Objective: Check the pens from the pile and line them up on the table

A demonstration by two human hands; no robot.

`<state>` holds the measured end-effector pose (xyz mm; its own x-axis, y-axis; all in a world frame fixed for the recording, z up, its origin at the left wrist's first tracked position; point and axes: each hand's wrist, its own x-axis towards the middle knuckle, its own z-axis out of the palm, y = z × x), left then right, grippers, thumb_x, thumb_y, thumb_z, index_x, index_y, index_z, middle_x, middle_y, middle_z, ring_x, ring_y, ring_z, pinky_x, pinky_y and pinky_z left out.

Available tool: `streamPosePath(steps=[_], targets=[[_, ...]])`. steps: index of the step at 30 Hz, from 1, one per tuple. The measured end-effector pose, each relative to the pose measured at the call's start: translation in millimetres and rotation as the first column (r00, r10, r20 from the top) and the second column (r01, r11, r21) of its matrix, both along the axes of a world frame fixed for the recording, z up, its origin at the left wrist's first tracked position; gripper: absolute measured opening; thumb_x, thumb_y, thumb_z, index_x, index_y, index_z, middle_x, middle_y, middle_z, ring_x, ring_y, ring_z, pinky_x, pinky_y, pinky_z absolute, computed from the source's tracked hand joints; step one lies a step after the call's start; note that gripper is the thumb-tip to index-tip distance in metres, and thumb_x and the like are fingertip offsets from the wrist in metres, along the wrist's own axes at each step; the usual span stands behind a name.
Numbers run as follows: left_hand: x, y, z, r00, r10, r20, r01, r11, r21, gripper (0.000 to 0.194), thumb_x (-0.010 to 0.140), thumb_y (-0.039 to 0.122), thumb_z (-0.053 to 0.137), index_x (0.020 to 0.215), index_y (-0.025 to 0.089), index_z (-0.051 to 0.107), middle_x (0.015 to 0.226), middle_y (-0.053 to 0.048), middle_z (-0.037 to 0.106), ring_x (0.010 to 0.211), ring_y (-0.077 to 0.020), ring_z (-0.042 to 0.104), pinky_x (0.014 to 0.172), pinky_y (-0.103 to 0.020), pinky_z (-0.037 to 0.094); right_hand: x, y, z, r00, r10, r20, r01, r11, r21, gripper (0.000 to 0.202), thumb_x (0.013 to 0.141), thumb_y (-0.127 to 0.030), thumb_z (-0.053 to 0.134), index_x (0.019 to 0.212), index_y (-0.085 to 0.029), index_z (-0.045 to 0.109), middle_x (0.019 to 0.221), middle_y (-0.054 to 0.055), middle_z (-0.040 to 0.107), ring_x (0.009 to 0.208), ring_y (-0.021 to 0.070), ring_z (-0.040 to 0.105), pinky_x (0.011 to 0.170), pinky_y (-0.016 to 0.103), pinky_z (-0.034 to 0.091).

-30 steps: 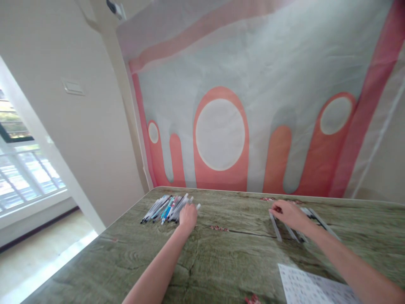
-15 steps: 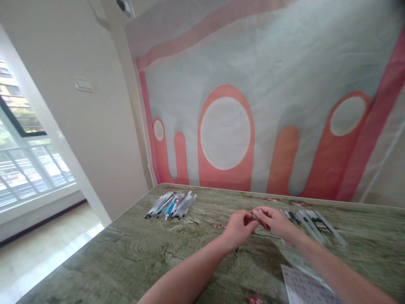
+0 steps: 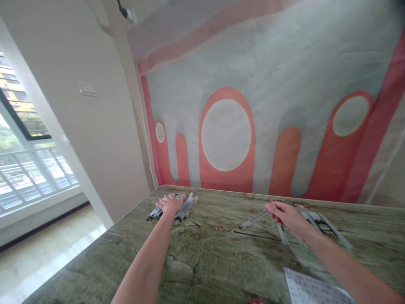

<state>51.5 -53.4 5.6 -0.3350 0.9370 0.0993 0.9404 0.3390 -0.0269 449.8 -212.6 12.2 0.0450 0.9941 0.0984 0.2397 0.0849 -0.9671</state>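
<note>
My left hand [image 3: 171, 205] lies over a pile of pens [image 3: 186, 209] at the far left of the table, fingers spread. It covers the middle of the pile. Between the thumb and fingers of my right hand [image 3: 280, 212] is a clear-barrelled pen [image 3: 255, 219], its dark end pointing down and left. Below that hand lies another clear pen [image 3: 282, 234]. More clear and dark pens [image 3: 329, 228] rest to the right, partly hidden behind my right hand and wrist.
The table [image 3: 202, 253] has a green wood-grain top with printed red flowers. Near its front edge lies a printed sheet of paper [image 3: 310, 287], partly under my right forearm. A grey and pink patterned wall covering [image 3: 268, 84] rises behind the table; a window [image 3: 31, 139] is at left.
My hands were together at the table's middle. My left hand has moved left onto the pile and spread its fingers. My right hand has shifted slightly right, and the pen in it now shows.
</note>
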Motion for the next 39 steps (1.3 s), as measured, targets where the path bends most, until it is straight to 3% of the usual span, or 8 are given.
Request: streamPosePath(steps=[3, 9, 15, 21, 25, 28, 34, 39], targets=[[-3, 5, -13.0, 0.995, 0.068, 0.076, -0.069, 0.998, 0.001, 0.084, 0.066, 0.071, 0.011, 0.130, 0.019, 0.029, 0.137, -0.018, 0.020, 0.121, -0.0435, 0.018, 0.087, -0.063, 0.015, 3, 3, -4.3, 1.000, -0.003, 0.031, 0.004, 1.000, -0.004, 0.039, 0.071, -0.057, 0.045, 0.077, -0.019, 0.053, 0.059, -0.002, 0.049, 0.047, 0.0086, 0.042, 0.042, 0.020, 0.034], [19, 2, -31.7, 0.997, -0.032, 0.077, 0.031, 0.999, 0.007, 0.086, 0.063, 0.074, 0.019, 0.132, 0.023, 0.022, 0.139, -0.015, 0.016, 0.121, -0.0439, 0.017, 0.086, -0.064, 0.015, 7, 9, -12.5, 1.000, -0.011, 0.013, 0.012, 0.999, -0.033, 0.040, 0.069, -0.057, 0.047, 0.075, -0.018, 0.051, 0.058, -0.003, 0.046, 0.045, 0.0073, 0.039, 0.041, 0.019, 0.032], [32, -8, -30.6, 0.995, -0.069, 0.067, 0.065, 0.997, 0.049, 0.082, 0.067, 0.070, 0.020, 0.133, 0.022, 0.020, 0.140, -0.013, 0.012, 0.123, -0.0409, 0.012, 0.089, -0.063, 0.013, 11, 10, -17.1, 1.000, 0.002, -0.004, -0.002, 1.000, -0.023, 0.036, 0.070, -0.054, 0.048, 0.071, -0.018, 0.052, 0.058, -0.004, 0.047, 0.046, 0.0064, 0.040, 0.042, 0.018, 0.032], [49, -17, -35.8, 0.951, -0.308, -0.012, 0.308, 0.946, 0.099, 0.059, 0.080, 0.052, 0.017, 0.131, 0.022, 0.025, 0.140, -0.009, 0.018, 0.126, -0.0278, 0.016, 0.096, -0.052, 0.015, 18, 19, -31.4, 0.998, -0.011, 0.065, 0.015, 0.999, -0.051, 0.038, 0.070, -0.056, 0.046, 0.065, -0.018, 0.048, 0.055, -0.004, 0.047, 0.045, 0.0071, 0.040, 0.042, 0.019, 0.032], [55, -23, -44.0, 0.933, -0.358, -0.027, 0.359, 0.929, 0.088, 0.062, 0.079, 0.054, 0.019, 0.130, 0.020, 0.028, 0.139, -0.010, 0.019, 0.126, -0.0281, 0.017, 0.098, -0.049, 0.013, 18, 19, -33.2, 0.996, 0.004, 0.086, 0.001, 0.998, -0.062, 0.038, 0.070, -0.056, 0.045, 0.068, -0.018, 0.049, 0.055, -0.005, 0.046, 0.045, 0.0075, 0.040, 0.043, 0.019, 0.032], [60, -27, -40.3, 0.937, -0.344, -0.053, 0.348, 0.928, 0.133, 0.067, 0.078, 0.057, 0.020, 0.130, 0.016, 0.028, 0.139, -0.011, 0.018, 0.126, -0.0301, 0.012, 0.099, -0.049, 0.008, 19, 20, -32.6, 0.996, -0.006, 0.093, 0.011, 0.998, -0.057, 0.038, 0.071, -0.055, 0.043, 0.072, -0.018, 0.052, 0.055, -0.004, 0.047, 0.045, 0.0079, 0.041, 0.042, 0.019, 0.031], [105, -42, -18.3, 0.865, -0.501, -0.031, 0.490, 0.829, 0.269, 0.064, 0.079, 0.055, 0.019, 0.128, 0.015, 0.030, 0.138, -0.011, 0.022, 0.127, -0.0283, 0.010, 0.099, -0.046, 0.010, 38, 27, -26.0, 0.941, -0.215, 0.260, 0.181, 0.972, 0.150, 0.041, 0.076, -0.053, 0.036, 0.070, -0.017, 0.054, 0.051, -0.003, 0.047, 0.046, 0.0099, 0.041, 0.045, 0.021, 0.031], [167, -77, -20.2, 0.657, -0.749, 0.090, 0.710, 0.654, 0.261, 0.053, 0.080, 0.049, 0.029, 0.120, 0.017, 0.040, 0.132, -0.011, 0.032, 0.124, -0.0242, 0.021, 0.099, -0.038, 0.018, 60, 31, -17.4, 0.831, -0.346, 0.436, 0.245, 0.930, 0.273, 0.040, 0.078, -0.049, 0.034, 0.066, -0.016, 0.053, 0.053, -0.001, 0.051, 0.051, 0.0115, 0.044, 0.048, 0.022, 0.030]])
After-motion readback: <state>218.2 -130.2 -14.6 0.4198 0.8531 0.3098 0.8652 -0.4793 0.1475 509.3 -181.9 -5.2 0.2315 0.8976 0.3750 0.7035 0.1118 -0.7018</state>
